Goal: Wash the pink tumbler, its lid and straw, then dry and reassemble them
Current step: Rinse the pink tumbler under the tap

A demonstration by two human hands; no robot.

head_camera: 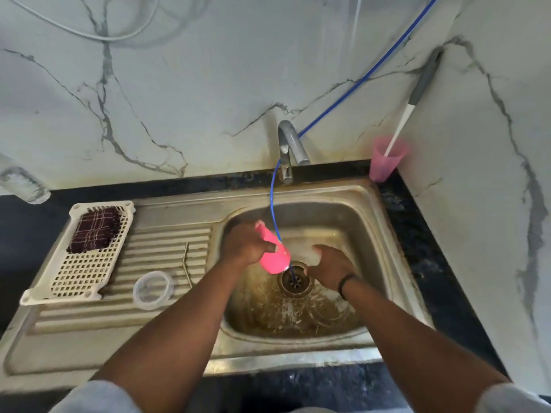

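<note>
Left hand (244, 245) grips pink tumbler (272, 253), tilted, mouth toward drain (295, 278), inside sink (372, 222). Right hand (331, 268) fingers curled around white sponge (311, 253). Lid (152, 290), straw (186, 263) lie on drainboard (167, 242).

Blurred, perhaps a sponge (310, 254).

Both forearms outstretched, left hand (249, 244) gripping, right hand (329, 265) curled palm-down.
</note>
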